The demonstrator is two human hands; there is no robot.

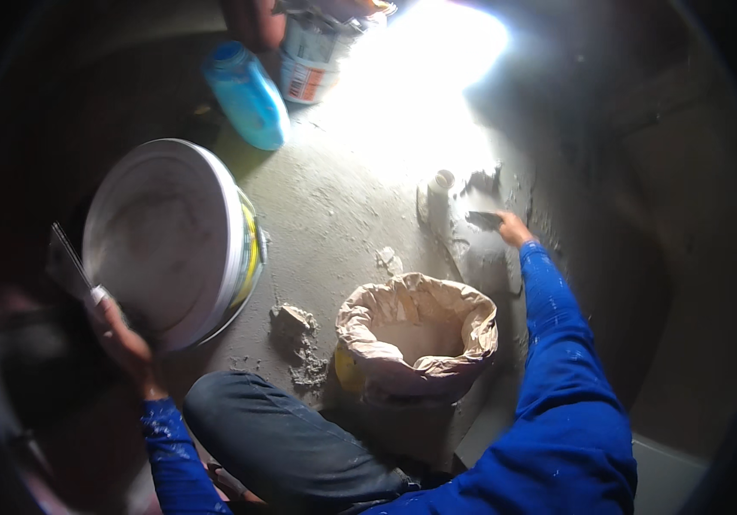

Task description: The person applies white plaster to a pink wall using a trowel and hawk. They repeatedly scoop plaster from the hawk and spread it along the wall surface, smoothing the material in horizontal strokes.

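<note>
My left hand [125, 342] is closed around a flat plasterer's trowel [70, 253], seen nearly edge-on beside the large white bucket [233, 232]. My right hand [516, 231] reaches out over the floor, its fingers closed on a small dark flat scraper [484, 220]. That scraper lies low against a smooth grey mortar patch [482, 245]. Just left of it a short white pipe stub [442, 182] stands up from the floor. Between my arms is an open paper sack [366, 330] with rolled-down edges and pale powder inside.
A blue plastic bottle [252, 103] and a white pail [306, 64] stand at the far side. Lumps of dried mortar [298, 318] lie between bucket and sack. A strong light [437, 51] glares at the back. My bent leg [291, 438] is in front.
</note>
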